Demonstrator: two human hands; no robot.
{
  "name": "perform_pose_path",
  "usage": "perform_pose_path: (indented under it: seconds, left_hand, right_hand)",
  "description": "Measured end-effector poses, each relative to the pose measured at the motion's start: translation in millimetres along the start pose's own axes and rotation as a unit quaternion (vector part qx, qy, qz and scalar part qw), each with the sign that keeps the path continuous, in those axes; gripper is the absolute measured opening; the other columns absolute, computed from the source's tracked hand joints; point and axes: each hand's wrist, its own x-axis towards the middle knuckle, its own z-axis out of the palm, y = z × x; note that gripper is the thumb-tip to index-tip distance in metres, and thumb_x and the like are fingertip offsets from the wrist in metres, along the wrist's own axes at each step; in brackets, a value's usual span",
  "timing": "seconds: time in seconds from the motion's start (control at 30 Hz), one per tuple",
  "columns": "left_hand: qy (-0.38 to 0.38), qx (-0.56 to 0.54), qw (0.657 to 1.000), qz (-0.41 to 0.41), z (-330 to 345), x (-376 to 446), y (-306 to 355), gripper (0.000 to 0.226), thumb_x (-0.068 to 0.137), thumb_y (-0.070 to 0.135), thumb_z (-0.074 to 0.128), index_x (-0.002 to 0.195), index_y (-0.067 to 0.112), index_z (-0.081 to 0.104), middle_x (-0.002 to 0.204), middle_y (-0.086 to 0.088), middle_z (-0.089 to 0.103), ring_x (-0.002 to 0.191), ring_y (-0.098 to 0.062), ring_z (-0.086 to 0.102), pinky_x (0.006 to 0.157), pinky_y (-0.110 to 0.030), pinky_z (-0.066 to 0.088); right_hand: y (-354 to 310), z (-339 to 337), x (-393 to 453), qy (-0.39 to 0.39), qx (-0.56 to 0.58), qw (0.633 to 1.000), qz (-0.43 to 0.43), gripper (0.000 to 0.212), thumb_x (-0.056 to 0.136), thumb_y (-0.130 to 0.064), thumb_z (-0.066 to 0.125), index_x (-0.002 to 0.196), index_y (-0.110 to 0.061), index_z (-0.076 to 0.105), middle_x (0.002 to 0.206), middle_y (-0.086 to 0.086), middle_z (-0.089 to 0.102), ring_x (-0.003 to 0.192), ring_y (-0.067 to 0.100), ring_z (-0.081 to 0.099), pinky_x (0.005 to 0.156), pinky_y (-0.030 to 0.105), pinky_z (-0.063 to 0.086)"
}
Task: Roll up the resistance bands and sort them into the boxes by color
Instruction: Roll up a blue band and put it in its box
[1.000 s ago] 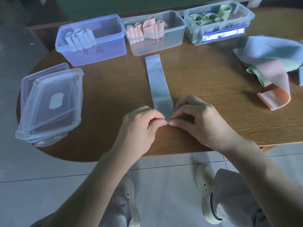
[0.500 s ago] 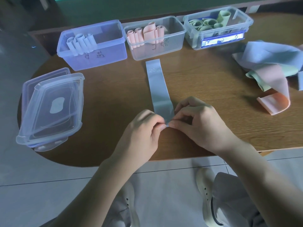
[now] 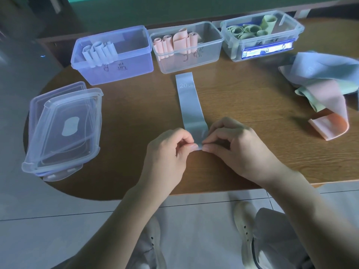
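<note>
— Nothing much has moved since a moment ago: our left hand (image 3: 167,152) and right hand (image 3: 233,146) still pinch the near end of the blue band (image 3: 189,101), thumbs and fingertips pressed together on it. We think the first little fold is only just starting.

— So where is the band?

— It lies flat on the desk (image 3: 252,98), stretching away from our hands toward the boxes. Its far end stops just short of the pink box (image 3: 213,59).

— How much have we done?

— Some. Far ahead and to the left of our hands, the blue box (image 3: 132,65) holds a few blue rolls. The pink box straight ahead holds pink rolls. The green box (image 3: 233,49), ahead and to the right, holds green ones.

— And what is left?

— This band must be rolled and go in the blue box. Then there is a pile of loose bands (image 3: 320,84) far to the right of our right hand: blue, pink and green.

— Can we count them?

— No. They are tangled, and the picture cuts the pile off. Our fingers also hide the band's end, so we cannot tell if it is turned over yet. To the left of our left hand sit stacked lids (image 3: 64,129).
</note>
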Motion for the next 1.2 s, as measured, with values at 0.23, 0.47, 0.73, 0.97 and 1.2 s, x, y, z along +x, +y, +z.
perform_pose_path:
  seconds: [0.23,0.47,0.73,0.97,1.2]
  left_hand:
    - [-0.014,0.036,0.999,0.036,1,-1,-9,0.007,0.090,0.019,0.075,0.088,0.013,0.077,0.091,0.000,0.066,0.079,-0.010,0.060,0.068,-0.020,0.050]
    - [0.009,0.032,0.999,0.029,4,2,-11,0.005,0.086,0.020,0.080,0.084,0.016,0.079,0.085,0.001,0.068,0.076,-0.010,0.060,0.066,-0.025,0.049]
    - [0.014,0.026,0.999,0.037,9,4,-7,0.004,0.090,0.012,0.075,0.087,0.011,0.072,0.086,0.001,0.066,0.078,-0.010,0.059,0.068,-0.029,0.051]
    - [-0.026,0.046,0.998,0.044,4,7,-11,0.008,0.088,0.018,0.078,0.093,0.013,0.075,0.092,0.001,0.067,0.081,-0.009,0.058,0.069,-0.021,0.049]
    - [0.008,0.026,1.000,0.015,7,9,-10,0.009,0.086,0.020,0.080,0.091,0.014,0.074,0.086,0.004,0.071,0.076,-0.009,0.062,0.067,-0.023,0.051]
  right_hand:
    - [0,5,2,0.033,-0.017,0.999,0.009,0.008,0.082,-0.023,0.083,0.085,-0.021,0.076,0.094,-0.013,0.057,0.074,-0.008,0.051,0.070,0.018,0.041]
    - [-1,2,1,-0.013,-0.014,1.000,-0.018,0.004,0.092,-0.027,0.070,0.091,-0.031,0.069,0.098,-0.019,0.060,0.082,0.005,0.058,0.069,0.042,0.053]
    - [0,4,6,0.006,-0.012,1.000,0.009,0.004,0.087,-0.033,0.077,0.089,-0.032,0.074,0.094,-0.019,0.059,0.074,-0.001,0.052,0.072,0.040,0.053]
    - [2,9,9,0.046,-0.033,0.998,-0.002,0.008,0.088,-0.032,0.074,0.093,-0.026,0.074,0.094,-0.013,0.062,0.077,0.010,0.059,0.068,0.041,0.054]
    - [4,7,8,0.019,-0.014,0.999,-0.037,0.007,0.090,-0.029,0.074,0.097,-0.027,0.073,0.101,-0.016,0.063,0.081,0.004,0.059,0.069,0.040,0.054]
